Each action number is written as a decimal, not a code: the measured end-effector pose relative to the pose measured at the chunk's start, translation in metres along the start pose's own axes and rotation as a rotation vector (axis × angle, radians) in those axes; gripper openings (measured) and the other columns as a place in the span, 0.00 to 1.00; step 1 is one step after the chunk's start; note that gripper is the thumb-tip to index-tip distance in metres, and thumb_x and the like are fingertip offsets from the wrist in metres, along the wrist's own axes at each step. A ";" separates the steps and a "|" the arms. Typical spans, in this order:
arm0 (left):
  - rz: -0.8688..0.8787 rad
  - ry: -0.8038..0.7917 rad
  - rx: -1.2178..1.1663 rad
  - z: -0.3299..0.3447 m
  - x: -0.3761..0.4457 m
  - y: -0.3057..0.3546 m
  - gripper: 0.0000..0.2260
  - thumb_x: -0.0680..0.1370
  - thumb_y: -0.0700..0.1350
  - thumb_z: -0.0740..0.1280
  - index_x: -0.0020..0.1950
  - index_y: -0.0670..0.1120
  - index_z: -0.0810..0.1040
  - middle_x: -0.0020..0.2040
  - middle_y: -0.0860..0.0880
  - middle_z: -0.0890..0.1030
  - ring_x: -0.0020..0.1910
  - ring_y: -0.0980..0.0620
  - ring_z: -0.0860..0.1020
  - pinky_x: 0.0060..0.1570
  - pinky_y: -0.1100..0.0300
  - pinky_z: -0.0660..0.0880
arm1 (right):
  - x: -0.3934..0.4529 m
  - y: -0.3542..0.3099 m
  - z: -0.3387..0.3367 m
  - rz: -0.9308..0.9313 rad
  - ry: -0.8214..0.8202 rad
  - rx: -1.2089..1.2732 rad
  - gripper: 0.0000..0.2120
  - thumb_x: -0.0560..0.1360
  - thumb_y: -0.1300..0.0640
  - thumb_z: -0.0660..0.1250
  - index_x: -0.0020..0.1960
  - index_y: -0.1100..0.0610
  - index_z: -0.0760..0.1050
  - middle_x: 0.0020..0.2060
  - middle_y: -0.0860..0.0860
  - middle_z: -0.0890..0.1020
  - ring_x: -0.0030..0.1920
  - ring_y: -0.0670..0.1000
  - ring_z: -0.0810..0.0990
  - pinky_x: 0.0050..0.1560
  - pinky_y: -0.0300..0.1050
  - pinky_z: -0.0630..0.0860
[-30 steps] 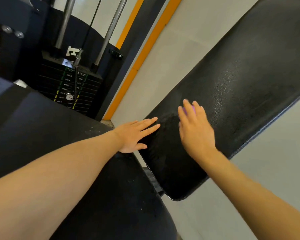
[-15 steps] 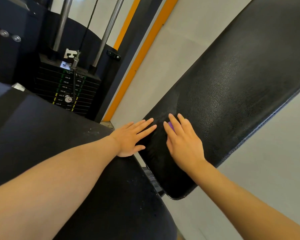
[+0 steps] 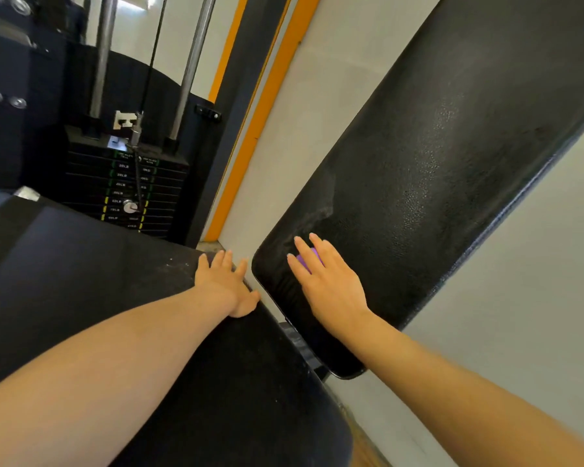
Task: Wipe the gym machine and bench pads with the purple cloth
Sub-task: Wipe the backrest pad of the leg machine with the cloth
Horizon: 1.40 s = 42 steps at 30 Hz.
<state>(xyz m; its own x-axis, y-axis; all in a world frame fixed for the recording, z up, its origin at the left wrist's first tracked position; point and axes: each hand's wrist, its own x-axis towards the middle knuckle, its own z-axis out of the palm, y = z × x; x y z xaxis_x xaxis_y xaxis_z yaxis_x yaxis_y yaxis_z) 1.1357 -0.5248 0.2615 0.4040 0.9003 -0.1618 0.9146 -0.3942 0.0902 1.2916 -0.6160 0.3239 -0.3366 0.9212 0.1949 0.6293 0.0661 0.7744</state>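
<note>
Long black pad (image 3: 435,183): right hand (image 3: 331,284) flat on purple cloth (image 3: 309,259) near end; left hand (image 3: 228,284) flat on seat pad (image 3: 115,298) edge.

Wall and trim behind the gym gear

A pale wall (image 3: 317,106) at twelve o'clock, crossed by an orange stripe (image 3: 267,106) running diagonally up toward one o'clock.

Purple cloth (image 3: 312,259) lies on black bench pad (image 3: 435,170).

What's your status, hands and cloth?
Right hand flat, pressing purple cloth on long pad. Left hand flat on near pad. Nothing in the way.
</note>
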 end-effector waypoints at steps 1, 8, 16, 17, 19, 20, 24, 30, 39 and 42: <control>-0.001 -0.011 0.011 -0.001 0.000 0.000 0.34 0.83 0.65 0.46 0.82 0.49 0.38 0.81 0.42 0.39 0.80 0.42 0.38 0.77 0.41 0.40 | 0.008 0.000 -0.003 0.028 0.005 0.013 0.30 0.82 0.55 0.61 0.80 0.57 0.53 0.79 0.59 0.51 0.79 0.62 0.48 0.77 0.55 0.47; 0.027 -0.072 0.048 -0.005 -0.002 -0.003 0.35 0.82 0.66 0.45 0.83 0.47 0.44 0.82 0.43 0.43 0.81 0.43 0.41 0.77 0.40 0.39 | -0.075 -0.007 0.006 -0.124 -0.025 0.095 0.32 0.68 0.52 0.76 0.70 0.58 0.74 0.70 0.58 0.74 0.71 0.63 0.70 0.71 0.58 0.65; 0.121 -0.126 0.087 -0.014 -0.008 -0.013 0.35 0.82 0.68 0.45 0.83 0.49 0.45 0.82 0.45 0.43 0.81 0.45 0.42 0.77 0.42 0.40 | 0.009 -0.028 0.009 -0.076 -0.083 0.043 0.33 0.72 0.51 0.75 0.73 0.56 0.69 0.74 0.58 0.68 0.75 0.62 0.63 0.74 0.56 0.59; 0.129 -0.131 0.088 -0.015 -0.009 -0.013 0.35 0.82 0.68 0.45 0.83 0.49 0.45 0.82 0.45 0.44 0.81 0.45 0.42 0.77 0.42 0.40 | 0.015 -0.030 0.009 -0.082 -0.076 0.034 0.32 0.77 0.51 0.69 0.77 0.56 0.62 0.77 0.58 0.61 0.77 0.62 0.56 0.76 0.56 0.51; 0.143 -0.143 0.084 -0.017 -0.009 -0.015 0.35 0.82 0.68 0.46 0.83 0.49 0.46 0.82 0.45 0.44 0.81 0.45 0.42 0.78 0.43 0.40 | 0.010 -0.030 0.009 -0.120 -0.070 0.023 0.34 0.81 0.53 0.62 0.80 0.55 0.47 0.80 0.57 0.49 0.79 0.61 0.44 0.73 0.55 0.37; 0.149 -0.149 0.075 -0.018 -0.009 -0.017 0.35 0.82 0.68 0.46 0.83 0.49 0.47 0.82 0.45 0.45 0.81 0.45 0.43 0.78 0.43 0.41 | -0.002 -0.028 0.008 -0.157 -0.093 0.035 0.35 0.81 0.53 0.62 0.80 0.55 0.45 0.80 0.57 0.46 0.79 0.61 0.41 0.71 0.54 0.34; 0.185 -0.156 0.064 -0.020 -0.007 -0.025 0.35 0.82 0.68 0.46 0.83 0.49 0.47 0.83 0.46 0.46 0.81 0.46 0.44 0.78 0.45 0.43 | -0.050 -0.025 -0.002 -0.163 -0.236 0.135 0.40 0.60 0.52 0.81 0.70 0.56 0.73 0.70 0.57 0.73 0.73 0.61 0.67 0.70 0.57 0.55; 0.110 -0.118 0.073 -0.019 -0.008 -0.026 0.37 0.81 0.68 0.46 0.83 0.47 0.46 0.83 0.46 0.46 0.81 0.46 0.44 0.79 0.45 0.43 | 0.011 -0.040 0.012 -0.210 -0.095 0.066 0.30 0.84 0.54 0.55 0.80 0.56 0.45 0.80 0.57 0.46 0.79 0.60 0.40 0.71 0.53 0.31; 0.075 -0.103 0.040 -0.017 -0.008 -0.028 0.34 0.83 0.66 0.47 0.83 0.47 0.47 0.82 0.44 0.47 0.81 0.45 0.46 0.79 0.44 0.43 | 0.004 -0.042 0.021 -0.157 -0.102 0.110 0.32 0.81 0.53 0.61 0.80 0.55 0.50 0.80 0.57 0.50 0.79 0.61 0.46 0.72 0.54 0.35; 0.077 -0.097 0.043 -0.015 -0.009 -0.027 0.34 0.83 0.65 0.47 0.83 0.47 0.47 0.82 0.44 0.47 0.81 0.44 0.45 0.78 0.44 0.43 | -0.024 -0.034 0.021 -0.144 -0.101 0.148 0.32 0.70 0.48 0.75 0.71 0.55 0.72 0.71 0.58 0.72 0.72 0.61 0.69 0.70 0.57 0.57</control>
<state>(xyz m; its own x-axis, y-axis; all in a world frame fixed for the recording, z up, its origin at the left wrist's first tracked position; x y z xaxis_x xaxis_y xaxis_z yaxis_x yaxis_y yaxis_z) 1.1072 -0.5192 0.2754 0.4709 0.8458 -0.2508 0.8799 -0.4708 0.0642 1.2927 -0.6319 0.2798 -0.3630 0.9315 0.0220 0.6783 0.2479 0.6917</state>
